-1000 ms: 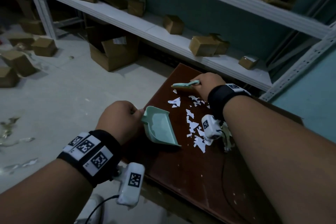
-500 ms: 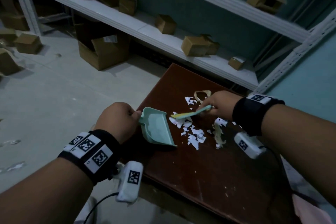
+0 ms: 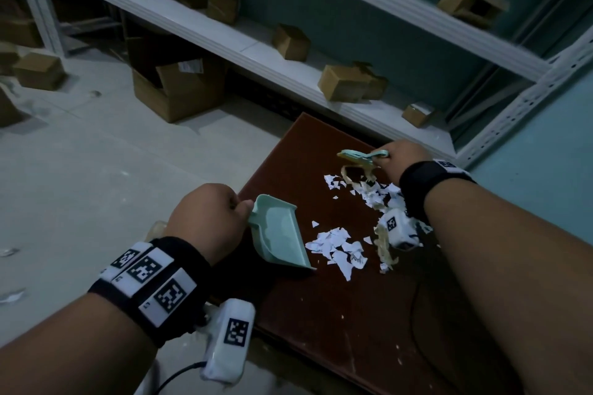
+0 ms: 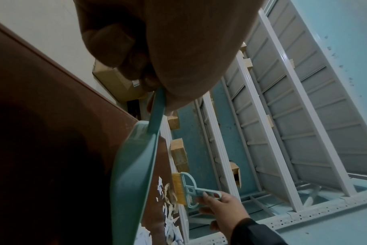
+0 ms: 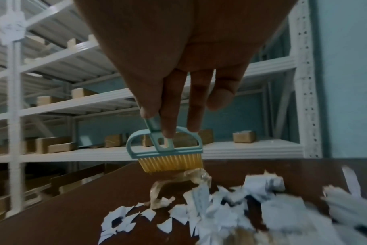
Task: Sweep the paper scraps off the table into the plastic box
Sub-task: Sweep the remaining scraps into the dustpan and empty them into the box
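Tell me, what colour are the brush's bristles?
Yellow bristles, set in a pale green brush. The right wrist view shows them best.

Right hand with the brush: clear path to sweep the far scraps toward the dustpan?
Probably yes. The right hand holds the brush just beyond the scraps, and only bare table and more scraps lie before the dustpan.

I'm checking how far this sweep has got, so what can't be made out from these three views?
- Plastic box: in none of the three views.
- Dustpan handle: head view, hidden inside the left hand.
- Paper scraps on the right: head view, partly covered by the right forearm and wrist camera.
- Near scraps: right wrist view, blurred.
- Brush bristle tips touching the table: too unclear to tell.
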Motion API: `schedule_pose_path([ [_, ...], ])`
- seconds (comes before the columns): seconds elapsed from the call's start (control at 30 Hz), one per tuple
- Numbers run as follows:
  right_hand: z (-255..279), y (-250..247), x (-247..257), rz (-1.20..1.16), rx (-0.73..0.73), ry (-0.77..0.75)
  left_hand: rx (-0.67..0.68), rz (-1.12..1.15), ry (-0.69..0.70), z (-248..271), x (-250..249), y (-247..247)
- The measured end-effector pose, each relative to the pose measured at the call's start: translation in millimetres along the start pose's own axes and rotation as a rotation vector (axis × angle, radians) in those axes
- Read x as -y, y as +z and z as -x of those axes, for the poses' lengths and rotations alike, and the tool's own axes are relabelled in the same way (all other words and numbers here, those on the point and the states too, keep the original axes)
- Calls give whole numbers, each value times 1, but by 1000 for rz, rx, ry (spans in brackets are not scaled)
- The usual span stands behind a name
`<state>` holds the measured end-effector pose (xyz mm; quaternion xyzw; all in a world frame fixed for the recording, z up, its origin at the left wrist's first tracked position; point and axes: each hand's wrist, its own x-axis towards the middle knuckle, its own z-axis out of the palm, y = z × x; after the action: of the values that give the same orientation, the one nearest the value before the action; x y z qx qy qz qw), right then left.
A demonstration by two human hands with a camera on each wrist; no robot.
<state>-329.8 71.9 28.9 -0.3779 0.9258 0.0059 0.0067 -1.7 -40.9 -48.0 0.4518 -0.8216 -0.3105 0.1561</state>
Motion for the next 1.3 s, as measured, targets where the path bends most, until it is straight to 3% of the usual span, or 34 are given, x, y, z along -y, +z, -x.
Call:
schedule_pose_path([
  [0.1, 1, 15, 10, 32, 103, -3, 3, -16, 1, 1, 0, 0],
  [0.27, 22, 17, 14, 163, 180, -156, 13, -8, 5, 0, 2, 0],
  [0.53, 116, -1, 8, 178, 318, -259, 32, 5, 0, 1, 7, 0],
  [0.7, 152, -15, -2, 184, 254, -291, 49, 11, 18, 7, 1, -4],
  [0.8, 158, -21, -7, 121, 110, -214, 60, 13, 30, 10, -5, -4],
  [0.93, 158, -30, -19, 81, -67, 20, 68, -36, 71, 13, -13, -8],
  [1.13, 151, -24, -39, 127, -36, 306, 72, -129, 109, 17, -22, -6],
  [1.3, 148, 2, -28, -21, 35, 378, 75, -181, 153, 19, -29, 3],
])
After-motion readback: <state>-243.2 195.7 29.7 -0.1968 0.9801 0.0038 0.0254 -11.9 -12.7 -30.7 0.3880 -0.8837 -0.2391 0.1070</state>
